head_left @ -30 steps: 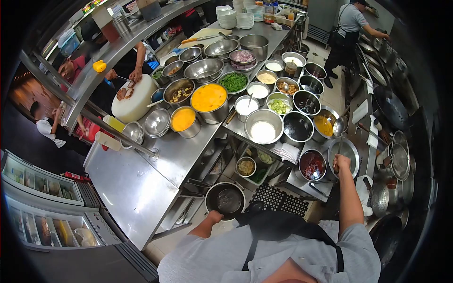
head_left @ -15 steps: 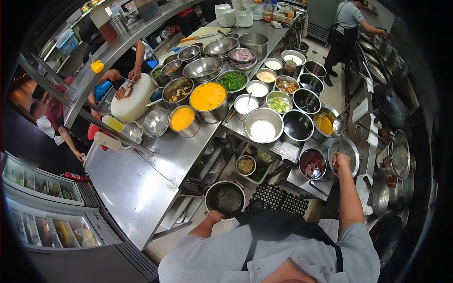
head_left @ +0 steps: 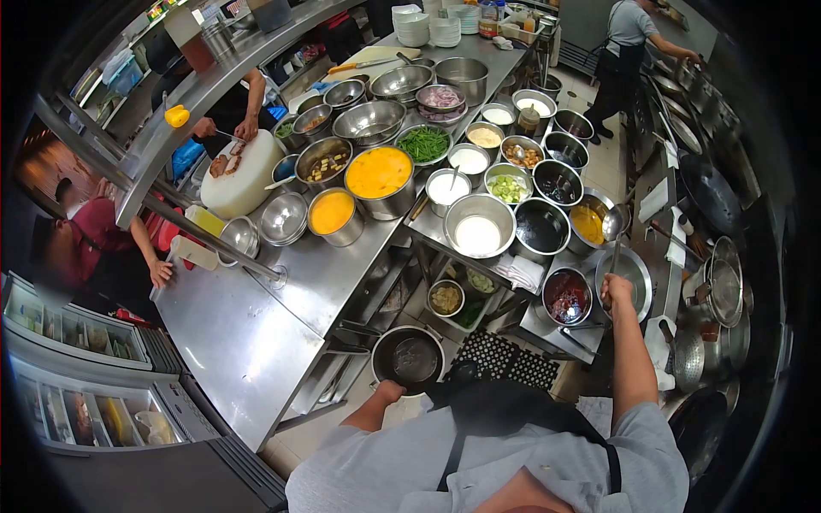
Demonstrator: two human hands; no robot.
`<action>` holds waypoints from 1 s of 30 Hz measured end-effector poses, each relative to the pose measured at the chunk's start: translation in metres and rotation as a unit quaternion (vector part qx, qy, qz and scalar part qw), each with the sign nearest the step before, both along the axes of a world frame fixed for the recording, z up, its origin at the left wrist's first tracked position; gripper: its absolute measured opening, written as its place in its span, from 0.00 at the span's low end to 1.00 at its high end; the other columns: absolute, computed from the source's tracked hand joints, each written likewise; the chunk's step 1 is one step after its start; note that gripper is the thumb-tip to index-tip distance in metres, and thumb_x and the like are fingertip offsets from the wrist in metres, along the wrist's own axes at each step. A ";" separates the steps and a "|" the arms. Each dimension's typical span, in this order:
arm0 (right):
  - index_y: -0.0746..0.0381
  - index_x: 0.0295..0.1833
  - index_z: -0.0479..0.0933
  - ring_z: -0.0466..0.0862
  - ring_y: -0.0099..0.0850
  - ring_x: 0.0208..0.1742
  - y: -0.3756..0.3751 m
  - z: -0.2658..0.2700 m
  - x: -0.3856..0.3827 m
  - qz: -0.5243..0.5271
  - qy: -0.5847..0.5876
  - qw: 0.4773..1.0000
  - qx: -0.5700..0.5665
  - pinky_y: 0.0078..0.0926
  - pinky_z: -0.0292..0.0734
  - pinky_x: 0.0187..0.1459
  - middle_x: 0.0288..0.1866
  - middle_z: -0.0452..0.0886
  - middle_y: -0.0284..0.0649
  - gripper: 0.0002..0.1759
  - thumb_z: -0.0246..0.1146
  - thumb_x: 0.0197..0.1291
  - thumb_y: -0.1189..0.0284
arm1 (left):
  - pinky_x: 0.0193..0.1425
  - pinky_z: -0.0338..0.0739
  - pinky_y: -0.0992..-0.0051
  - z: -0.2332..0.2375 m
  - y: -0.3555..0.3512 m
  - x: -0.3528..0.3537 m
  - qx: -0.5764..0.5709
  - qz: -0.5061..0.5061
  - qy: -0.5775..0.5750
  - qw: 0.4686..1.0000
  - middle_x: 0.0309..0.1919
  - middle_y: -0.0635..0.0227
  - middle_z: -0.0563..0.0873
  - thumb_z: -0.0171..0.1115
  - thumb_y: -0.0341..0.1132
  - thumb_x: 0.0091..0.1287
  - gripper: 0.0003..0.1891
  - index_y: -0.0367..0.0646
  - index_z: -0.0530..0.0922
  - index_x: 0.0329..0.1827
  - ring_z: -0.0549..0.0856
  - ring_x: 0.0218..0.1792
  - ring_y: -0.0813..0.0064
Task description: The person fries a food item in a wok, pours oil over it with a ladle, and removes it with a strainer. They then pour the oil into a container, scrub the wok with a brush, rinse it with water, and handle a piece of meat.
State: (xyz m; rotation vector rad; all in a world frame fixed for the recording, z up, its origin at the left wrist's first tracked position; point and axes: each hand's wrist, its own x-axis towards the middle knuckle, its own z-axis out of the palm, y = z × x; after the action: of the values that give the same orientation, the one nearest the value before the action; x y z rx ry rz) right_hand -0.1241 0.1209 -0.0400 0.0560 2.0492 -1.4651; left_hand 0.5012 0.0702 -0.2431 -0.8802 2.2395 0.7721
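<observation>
Left hand (head_left: 391, 392) grips the pot (head_left: 409, 352) near the apron (head_left: 505, 409); right hand (head_left: 616, 291) clasps the ladle (head_left: 612, 226), its head beside the yellow sauce (head_left: 587, 224). Apparent step: ladling; next move calls for steadiness.

I see a round dark-grey metal pan (head_left: 404, 349), dark red sauce (head_left: 566, 297), bright orange liquid (head_left: 379, 173) and a black, white-dotted floor mat (head_left: 487, 355).

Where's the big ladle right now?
The ladle is at the right of the head view, in the right hand, its scoop by the yellow sauce.
</observation>
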 end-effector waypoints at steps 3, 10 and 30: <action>0.60 0.22 0.66 0.65 0.22 0.10 0.000 0.003 0.000 0.013 0.000 1.000 0.015 0.21 0.61 0.10 0.14 0.66 0.32 0.12 0.56 0.57 0.73 | 0.25 0.77 0.71 -0.003 0.004 0.004 -0.030 -0.012 0.014 0.999 0.22 0.70 0.83 0.53 0.40 0.58 0.10 0.48 0.81 0.33 0.84 0.24 0.74; 0.63 0.24 0.67 0.68 0.26 0.09 0.002 -0.001 -0.003 0.003 0.002 1.000 -0.009 0.24 0.63 0.09 0.13 0.69 0.37 0.10 0.57 0.56 0.75 | 0.24 0.76 0.71 -0.010 0.006 0.005 -0.051 -0.057 0.026 0.997 0.25 0.71 0.83 0.55 0.39 0.57 0.09 0.48 0.81 0.35 0.84 0.23 0.73; 0.60 0.24 0.66 0.66 0.21 0.11 0.005 0.007 0.004 -0.012 -0.013 1.000 -0.014 0.21 0.61 0.10 0.15 0.68 0.32 0.10 0.55 0.58 0.74 | 0.48 0.77 0.60 0.003 0.001 0.002 -0.033 -0.078 0.010 0.996 0.36 0.55 0.84 0.52 0.41 0.58 0.13 0.51 0.84 0.37 0.83 0.41 0.55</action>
State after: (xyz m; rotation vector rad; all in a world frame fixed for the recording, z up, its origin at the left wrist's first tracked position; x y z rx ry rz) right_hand -0.1199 0.1254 -0.0335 0.0878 2.0136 -1.5001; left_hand 0.5031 0.0708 -0.2403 -0.7205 2.3305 0.6424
